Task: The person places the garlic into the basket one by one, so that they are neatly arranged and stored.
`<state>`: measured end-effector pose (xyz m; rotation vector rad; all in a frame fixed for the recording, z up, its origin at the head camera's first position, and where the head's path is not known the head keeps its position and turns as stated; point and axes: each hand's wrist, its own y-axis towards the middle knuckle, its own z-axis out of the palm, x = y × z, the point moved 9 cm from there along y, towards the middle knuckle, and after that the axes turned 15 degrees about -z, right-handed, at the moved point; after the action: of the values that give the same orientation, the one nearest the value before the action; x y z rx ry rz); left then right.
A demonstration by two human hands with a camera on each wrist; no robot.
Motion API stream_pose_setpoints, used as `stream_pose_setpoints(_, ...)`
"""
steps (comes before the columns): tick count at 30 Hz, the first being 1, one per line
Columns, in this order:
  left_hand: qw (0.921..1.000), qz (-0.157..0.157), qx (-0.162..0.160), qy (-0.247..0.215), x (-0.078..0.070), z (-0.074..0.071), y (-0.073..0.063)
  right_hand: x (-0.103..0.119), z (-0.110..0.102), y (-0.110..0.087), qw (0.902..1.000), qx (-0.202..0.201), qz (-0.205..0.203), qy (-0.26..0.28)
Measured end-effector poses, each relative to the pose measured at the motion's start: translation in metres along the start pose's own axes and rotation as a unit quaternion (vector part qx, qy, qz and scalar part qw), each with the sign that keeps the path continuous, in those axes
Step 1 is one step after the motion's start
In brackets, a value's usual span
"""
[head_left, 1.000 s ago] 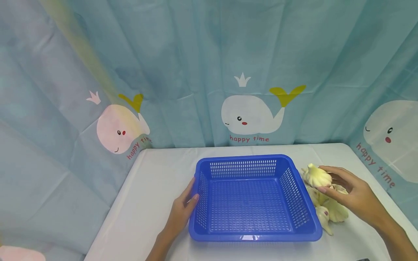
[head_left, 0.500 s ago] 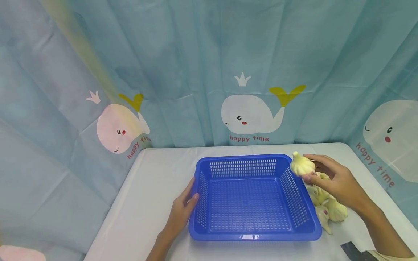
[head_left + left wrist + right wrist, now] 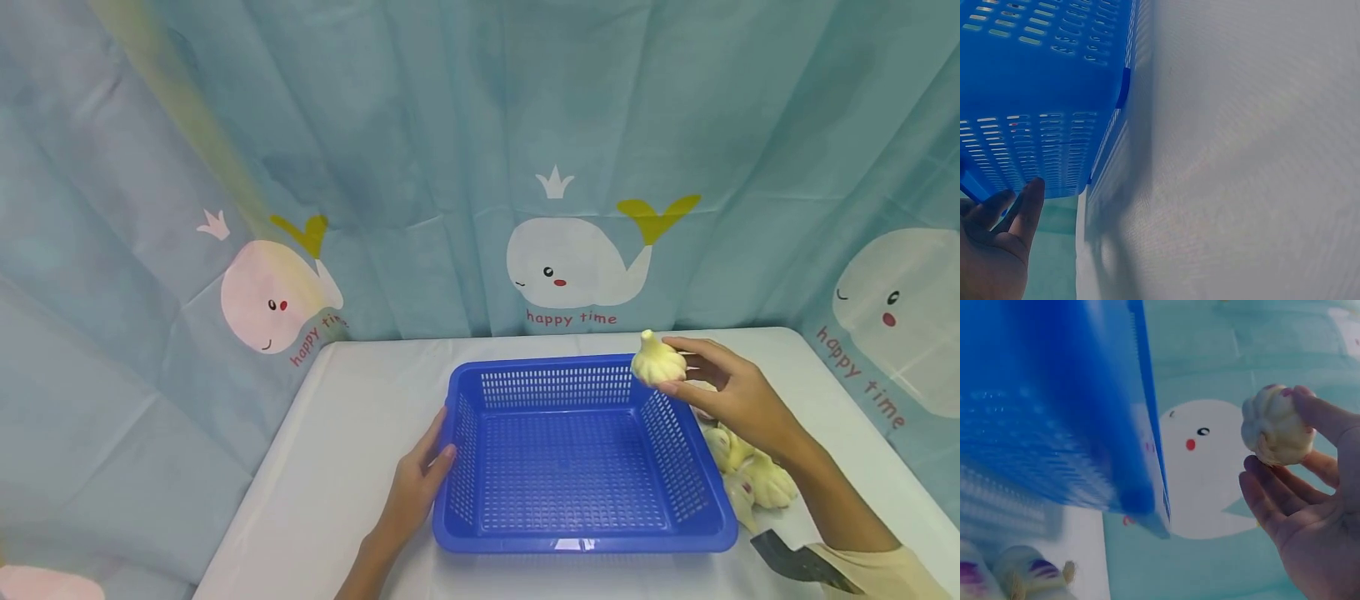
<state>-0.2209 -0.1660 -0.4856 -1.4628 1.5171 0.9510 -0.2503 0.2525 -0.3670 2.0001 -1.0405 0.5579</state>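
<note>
Garlic bulb (image 3: 658, 360), 1 pc: I'm pinching it in my R hand (image 3: 738, 398), fingers part-curled, over upper-R corner of blue basket (image 3: 525, 546), ctr frame. L hand (image 3: 415, 483): gripping basket's L rim. Other bulbs (image 3: 768, 483): lying on worktop (image 3: 375, 400), lower R.

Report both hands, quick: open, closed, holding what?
Left hand: closed, gripping the basket at its left side.
Right hand: closed, holding one garlic bulb.

Held stem-up, a cream garlic bulb (image 3: 657, 364) is near the far right corner of a blue slotted basket (image 3: 525, 544); more bulbs (image 3: 767, 483) (some purple-marked) lie beside its right wall.
</note>
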Motion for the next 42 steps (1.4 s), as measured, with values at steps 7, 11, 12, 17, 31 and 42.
stream_pose_setpoints(7,1.0000,0.005,-0.003,0.001,0.000,0.001,0.001,0.004,0.012,0.017,0.9992,0.007,-0.028,0.026)
stream_pose_setpoints(11,1.0000,0.002,-0.004,-0.004,0.001,0.000,0.001,0.005,0.016,0.022,0.9987,0.014,-0.031,0.039)
stream_pose_setpoints(12,1.0000,0.003,-0.005,-0.004,0.001,0.000,0.000,0.005,0.017,0.023,0.9986,0.017,-0.029,0.040)
stream_pose_setpoints(17,0.9999,-0.005,-0.002,-0.010,0.002,0.000,0.000,0.008,0.017,0.029,0.9988,0.032,-0.013,0.034)
stream_pose_setpoints(31,1.0000,-0.002,-0.004,-0.003,0.003,-0.001,0.001,0.013,0.046,0.055,0.9951,0.062,-0.025,0.072)
stream_pose_setpoints(42,0.9999,-0.009,0.000,-0.008,0.006,-0.001,0.002,0.014,0.086,0.073,0.9870,0.093,-0.024,0.129)
